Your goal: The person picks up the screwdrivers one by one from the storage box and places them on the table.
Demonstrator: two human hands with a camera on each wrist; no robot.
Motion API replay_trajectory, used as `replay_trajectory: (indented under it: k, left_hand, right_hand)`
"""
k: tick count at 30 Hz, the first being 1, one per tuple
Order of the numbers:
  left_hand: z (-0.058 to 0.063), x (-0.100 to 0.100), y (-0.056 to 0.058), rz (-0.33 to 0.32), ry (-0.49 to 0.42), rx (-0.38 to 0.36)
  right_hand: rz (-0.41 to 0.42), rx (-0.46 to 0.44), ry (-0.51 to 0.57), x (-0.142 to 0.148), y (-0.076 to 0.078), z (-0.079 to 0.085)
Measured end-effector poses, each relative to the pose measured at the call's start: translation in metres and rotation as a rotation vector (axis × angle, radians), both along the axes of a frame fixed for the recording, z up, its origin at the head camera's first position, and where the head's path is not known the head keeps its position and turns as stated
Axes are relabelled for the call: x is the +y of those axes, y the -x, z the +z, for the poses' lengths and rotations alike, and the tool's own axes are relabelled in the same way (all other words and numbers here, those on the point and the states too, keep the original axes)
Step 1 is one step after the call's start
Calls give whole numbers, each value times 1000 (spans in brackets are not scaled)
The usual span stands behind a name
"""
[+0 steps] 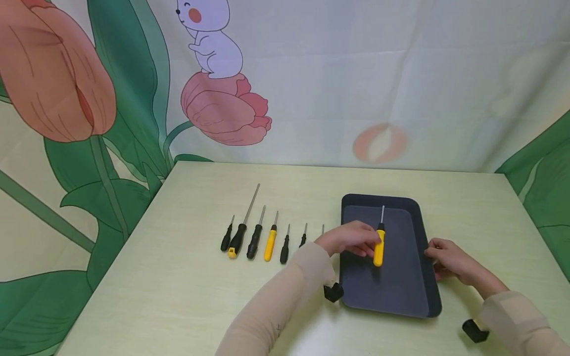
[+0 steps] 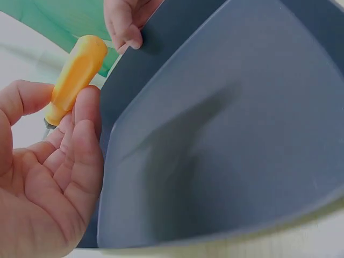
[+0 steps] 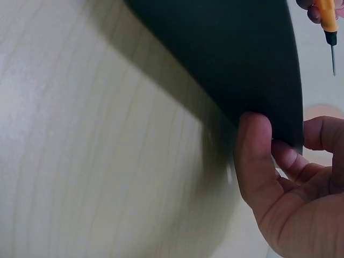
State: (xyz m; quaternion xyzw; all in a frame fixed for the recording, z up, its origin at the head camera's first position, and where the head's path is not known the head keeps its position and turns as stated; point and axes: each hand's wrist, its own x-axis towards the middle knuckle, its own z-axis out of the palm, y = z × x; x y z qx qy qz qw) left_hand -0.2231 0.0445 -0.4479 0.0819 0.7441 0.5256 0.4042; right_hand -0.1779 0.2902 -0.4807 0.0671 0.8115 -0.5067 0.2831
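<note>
My left hand (image 1: 353,238) pinches a yellow-handled screwdriver (image 1: 378,248) between thumb and fingers, its thin shaft pointing toward the back. In the left wrist view, the yellow handle (image 2: 81,65) shows above the curled fingers, and its shadow falls on the tray floor. Beneath it lies a dark grey rectangular tray (image 1: 398,289) holding nothing that I can see. At the tray's right side, my right hand (image 1: 453,259) grips the rim. The right wrist view has that thumb and fingers (image 3: 255,141) on the tray's wall (image 3: 236,59).
Left of the tray, several screwdrivers lie in a row, among them a long black one (image 1: 238,241), a yellow one (image 1: 269,245) and a small black one (image 1: 285,251). My left forearm partly covers the row's right end. A printed curtain (image 1: 311,99) hangs behind the table (image 1: 178,277).
</note>
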Motion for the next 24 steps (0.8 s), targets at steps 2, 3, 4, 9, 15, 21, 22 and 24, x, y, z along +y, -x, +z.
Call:
replay_trajectory:
  k: [2, 3, 4, 9, 15, 21, 22, 24]
  left_hand:
    - [2, -3, 1, -2, -4, 0]
    - [3, -4, 2, -3, -6, -2]
    - [4, -5, 2, -7, -7, -2]
    - [5, -13, 5, -22, -6, 10]
    - [6, -25, 8, -35, -3, 28]
    - [8, -38, 11, -41, 14, 46]
    - [8, -40, 12, -40, 15, 47]
    - [7, -45, 13, -38, 14, 51]
  right_hand:
    - [3, 3, 6, 0, 0, 0]
    - [4, 4, 8, 0, 0, 0]
    - [5, 6, 11, 0, 0, 0]
    - [3, 6, 9, 0, 0, 1]
    - [0, 5, 2, 0, 1, 1]
    - [0, 11, -2, 0, 0, 1]
    - [0, 12, -1, 0, 0, 1]
    - [-1, 14, 1, 0, 0, 1]
